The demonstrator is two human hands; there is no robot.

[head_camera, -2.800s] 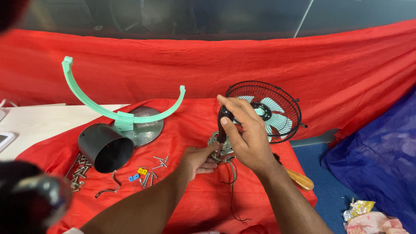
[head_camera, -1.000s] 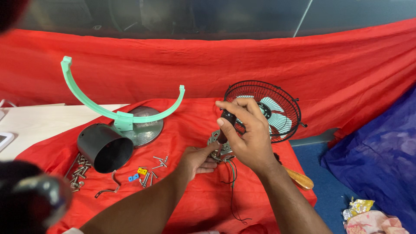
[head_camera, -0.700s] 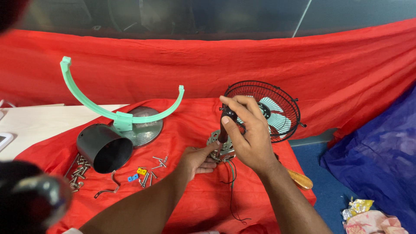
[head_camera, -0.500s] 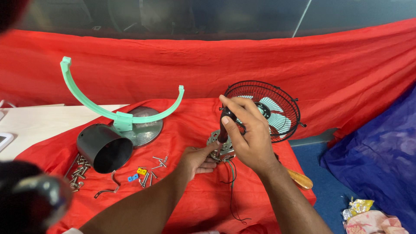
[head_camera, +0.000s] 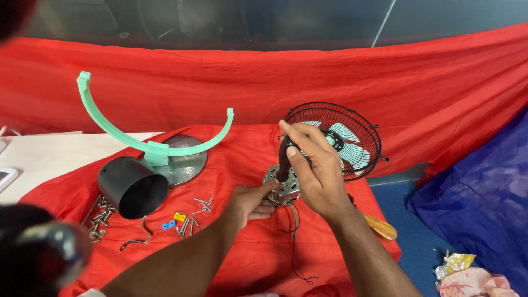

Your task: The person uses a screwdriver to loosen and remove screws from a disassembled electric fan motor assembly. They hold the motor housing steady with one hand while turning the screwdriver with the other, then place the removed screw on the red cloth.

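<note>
Fan motor [head_camera: 281,188] between left hand [head_camera: 248,202], right hand [head_camera: 313,170].

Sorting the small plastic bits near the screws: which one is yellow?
The yellow-orange clip, upper right of the pair; the blue clips lie just below-left, beside the loose screws.

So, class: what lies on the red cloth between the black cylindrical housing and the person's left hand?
In the head view, between the black cylindrical housing and the left hand lie loose metal screws and small yellow and blue plastic connectors on the red cloth.
</note>
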